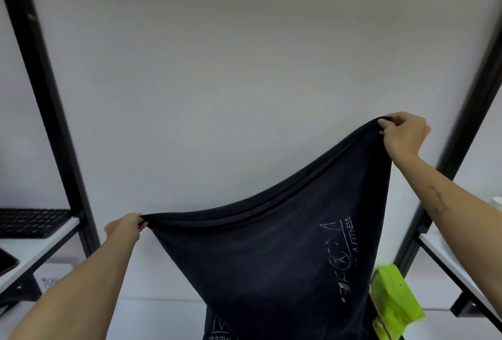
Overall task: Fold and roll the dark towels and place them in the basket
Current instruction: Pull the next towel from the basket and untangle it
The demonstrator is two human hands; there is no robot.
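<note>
Two hands at work: I see both raised in front of a plain pale wall point(244, 68), each holding one top corner of a single dark towel point(271, 266).
Towel, appearance: near-black cloth, held up in the air and hanging downward; its top edge sags in a curve between the two corners and looks doubled along that hem. The lower end runs out of the bottom of the head view.
Left hand point(125, 227): low, left of centre; its grip is closed, fingers pinching the towel's left corner.
Right hand point(402, 133): markedly higher, toward the right; its grip is closed too, thumb and fingers pinching the right corner.
Towel, position: stretched slantwise, rising from the left hand up to the right hand, well in front of the wall.
Edges and room: a black frame post point(46, 100) leans in on the left and another black post point(472, 111) on the right; the towel hangs between them, apart from both. The wall space above the towel is open.
Left side: a white shelf point(38, 255) carries a black keyboard point(30, 221).
Right side: a second white shelf point(456, 266); just beside the towel's right edge sits a bright green packet point(394, 299), partly hidden by the cloth.
Writing: white print on the towel runs sideways; I can read "FITNESS" beside a line-drawn logo. The remaining letters I cannot make out.
</note>
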